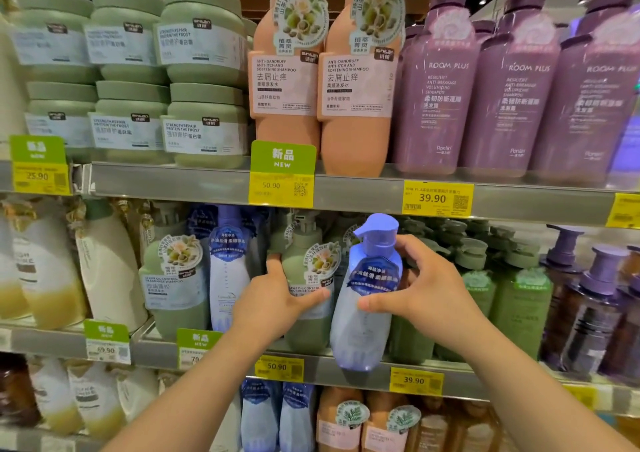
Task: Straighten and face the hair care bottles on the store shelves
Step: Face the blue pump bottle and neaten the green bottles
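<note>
Hands meet on the middle shelf (346, 365): my right hand (426, 299) grips a tilted blue pump bottle (367, 299), my left hand (277, 299) clasps the green bottle (304, 330) beside it.

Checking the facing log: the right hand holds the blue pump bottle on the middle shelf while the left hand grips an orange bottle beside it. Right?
Not quite. In the head view the left hand grips a green bottle, not orange. The right hand does hold the blue pump bottle on the middle shelf.
</note>
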Demonstrator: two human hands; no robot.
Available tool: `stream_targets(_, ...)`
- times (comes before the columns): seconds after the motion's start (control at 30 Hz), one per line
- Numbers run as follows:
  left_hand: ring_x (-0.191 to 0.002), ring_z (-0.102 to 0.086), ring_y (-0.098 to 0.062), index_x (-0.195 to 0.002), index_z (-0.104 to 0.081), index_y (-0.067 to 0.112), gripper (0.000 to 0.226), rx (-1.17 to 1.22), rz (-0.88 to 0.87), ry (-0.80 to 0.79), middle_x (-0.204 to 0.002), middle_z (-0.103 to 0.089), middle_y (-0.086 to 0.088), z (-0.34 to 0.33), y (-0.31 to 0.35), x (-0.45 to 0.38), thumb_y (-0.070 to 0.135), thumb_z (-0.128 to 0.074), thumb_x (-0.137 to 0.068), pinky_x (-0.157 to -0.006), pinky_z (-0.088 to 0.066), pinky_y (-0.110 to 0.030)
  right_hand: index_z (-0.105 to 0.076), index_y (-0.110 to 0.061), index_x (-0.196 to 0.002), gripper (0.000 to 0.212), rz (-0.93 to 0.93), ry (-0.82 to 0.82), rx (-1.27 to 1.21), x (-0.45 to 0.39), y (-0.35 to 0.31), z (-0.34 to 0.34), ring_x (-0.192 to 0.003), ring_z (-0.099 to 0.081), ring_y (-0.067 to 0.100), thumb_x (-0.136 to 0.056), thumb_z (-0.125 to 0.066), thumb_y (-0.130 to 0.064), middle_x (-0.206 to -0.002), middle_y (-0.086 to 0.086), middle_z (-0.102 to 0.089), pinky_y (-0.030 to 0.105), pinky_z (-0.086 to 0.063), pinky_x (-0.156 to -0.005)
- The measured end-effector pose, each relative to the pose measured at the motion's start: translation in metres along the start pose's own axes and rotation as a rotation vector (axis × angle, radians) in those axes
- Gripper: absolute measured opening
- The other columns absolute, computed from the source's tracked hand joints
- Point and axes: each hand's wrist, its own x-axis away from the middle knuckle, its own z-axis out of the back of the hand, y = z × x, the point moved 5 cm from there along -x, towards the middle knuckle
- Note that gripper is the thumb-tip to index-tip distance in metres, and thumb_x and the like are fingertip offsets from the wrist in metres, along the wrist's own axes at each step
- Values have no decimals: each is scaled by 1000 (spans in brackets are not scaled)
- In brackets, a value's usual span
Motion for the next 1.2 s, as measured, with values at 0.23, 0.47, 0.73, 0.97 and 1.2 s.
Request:
stream_targets(0.23, -83, -65, -24, -139, -20, 17, 117, -45, 45, 58, -84, -60, 4, 5, -4, 1, 92, -53, -56, -59, -54, -37, -62, -42, -104, 67, -14, -92, -71, 2, 3, -1, -86, -75, 10, -50, -99, -25, -97, -23, -74, 42, -62, -81)
stream_targets(0.47, -80, -66, -24, -140, -21, 16, 115, -59, 74, 104, -88, -68, -1, 13, -15, 2, 89, -56, -58, -60, -54, -38, -62, -49, -101, 67, -12, -157, -74, -18, 11, -3, -80, -74, 18, -49, -99, -26, -91, -17, -76, 46, -62, -80)
stream_targets(0.73, -76, -63, -18, -143, -16, 26, 114, -70, 102, 73, -81, -65, 6, 19, -18, 16, 94, -44, -56, -58, -54, -39, -62, -47, -102, 69, 25, -187, -105, -30, 10, -16, -81, -74, 15, -43, -97, -38, -93, -20, -75, 47, -62, -77)
stream_targets(0.97, -77, -64, -11, -105, -53, 32, 57, 80, 58, 481, -81, -64, 17, 87, -55, 44, 79, -49, -72, -65, -51, -35, -65, -37, -105, 71, 9, -202, -122, -29, -5, -41, -67, -70, 18, -44, -100, -25, -87, -15, -77, 40, -62, -69)
stream_targets(1.2, -119, -54, -16, -140, -39, 23, 88, 42, 184, 428, -134, -53, 5, 129, -142, 15, 69, -69, -72, -83, -48, -34, -69, -28, -102, 71, -63, -190, -229, -20, -24, -88, -71, -71, 15, -43, -99, -3, -90, -3, -78, 37, -63, -69)
